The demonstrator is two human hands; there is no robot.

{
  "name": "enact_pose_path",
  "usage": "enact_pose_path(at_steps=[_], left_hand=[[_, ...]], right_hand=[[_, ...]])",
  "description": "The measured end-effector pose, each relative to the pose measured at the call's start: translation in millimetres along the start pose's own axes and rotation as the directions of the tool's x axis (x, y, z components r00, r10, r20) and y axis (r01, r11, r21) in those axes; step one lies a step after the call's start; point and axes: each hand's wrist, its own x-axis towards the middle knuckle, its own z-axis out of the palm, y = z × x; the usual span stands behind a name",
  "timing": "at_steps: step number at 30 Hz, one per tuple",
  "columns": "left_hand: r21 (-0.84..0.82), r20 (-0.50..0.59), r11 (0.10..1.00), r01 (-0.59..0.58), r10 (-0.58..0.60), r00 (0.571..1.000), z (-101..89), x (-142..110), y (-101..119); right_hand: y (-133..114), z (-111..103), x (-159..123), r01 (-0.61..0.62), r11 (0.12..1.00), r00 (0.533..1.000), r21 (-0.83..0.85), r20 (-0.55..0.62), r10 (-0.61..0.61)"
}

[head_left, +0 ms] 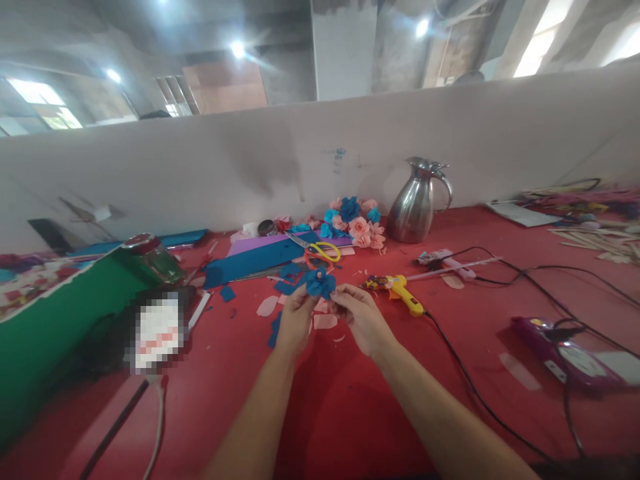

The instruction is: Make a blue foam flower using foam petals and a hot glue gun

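Observation:
A blue paper flower (321,283) is held up over the red table, between my two hands. My left hand (296,312) pinches it from the left, low down near its base. On the other side, the fingertips of my right hand (359,312) are closed on a petal at its right edge. Below and around the hands lie blue paper scraps (274,331) and pale pink paper petals (325,321). Just behind the flower rest scissors (325,251) with yellow and red handles. To the right of my right hand lies a yellow glue gun (407,295).
Finished paper flowers (357,223) are bunched at the back beside a steel jug (415,203). Blue paper strips (255,262) lie to their left. Cables run from a purple power strip (565,353) on the right. A green board (65,333) and a glass jar (155,260) stand left.

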Motion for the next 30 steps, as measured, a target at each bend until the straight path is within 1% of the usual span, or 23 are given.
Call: enact_pose_path(at_steps=[2,5,8,11,15,17,20,22,26,30], left_hand=[[-0.017,-0.001,1.0,0.001,-0.001,1.0,-1.0,0.2,-1.5],[-0.038,0.009,0.999,0.003,-0.003,1.0,-2.0,0.8,-2.5],[-0.044,0.032,0.999,0.031,-0.03,0.999,-2.3,1.2,-3.2],[-0.058,0.053,0.996,0.061,-0.058,0.997,-1.4,0.7,-3.3],[-0.062,0.032,0.995,0.071,-0.07,0.997,0.7,-0.6,-2.6],[-0.05,0.014,0.997,0.061,-0.06,0.998,1.0,-0.8,-3.1],[-0.034,0.004,0.998,0.052,-0.052,0.999,0.6,-0.3,-5.5],[-0.03,0.004,0.998,0.053,-0.053,0.999,0.3,0.0,-6.8],[-0.048,0.017,0.996,0.071,-0.07,0.997,0.9,-0.1,-6.2],[-0.052,0.024,0.993,0.105,-0.104,0.994,2.3,-0.7,-4.2]], right_hand=[[1.0,-0.9,-0.1,0.007,1.0,1.0,-0.015,0.013,-0.007],[1.9,-2.4,0.8,0.006,1.0,1.0,0.002,-0.002,-0.006],[1.7,-1.8,1.3,0.0,1.0,1.0,0.02,-0.009,0.0],[0.5,0.3,0.3,-0.003,1.0,1.0,-0.02,-0.019,0.002],[-1.2,0.3,-0.9,0.062,0.993,0.995,-0.096,-0.067,-0.068],[-1.8,-0.6,-0.8,0.098,0.99,0.99,-0.104,-0.093,-0.108],[-2.5,-0.8,-0.4,0.125,0.988,0.985,-0.09,-0.111,-0.135],[-3.1,-0.2,-0.3,0.115,0.99,0.985,-0.079,-0.118,-0.124],[-3.1,-0.2,0.3,0.041,0.999,0.996,-0.033,-0.079,-0.044],[-1.9,-2.5,2.3,0.048,0.999,0.996,0.012,-0.07,-0.047]])
